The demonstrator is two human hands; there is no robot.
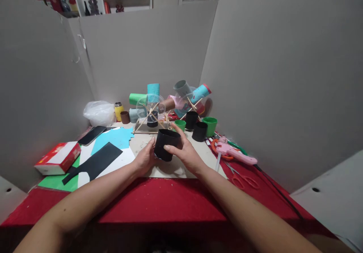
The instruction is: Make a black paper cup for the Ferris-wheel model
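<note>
A black cup (161,143), which looks wrapped in dark paper, is held slightly tilted above the pale mat (195,162). My left hand (145,157) is closed against its left side. My right hand (188,152) wraps its right side, with the thumb across the front. Behind it stands a wheel-like model of wooden sticks (153,111) and clear discs, carrying coloured cups such as a blue cup (153,90). To the right of the hands are another black cup (199,132) and a green cup (210,126).
On the left lie black paper (99,160), blue paper (113,141), a phone (92,135) and a red box (58,157). A pink glue gun (235,151) with its cable and scissors (241,177) lie right. Grey panels (147,52) surround the red-covered table (159,204).
</note>
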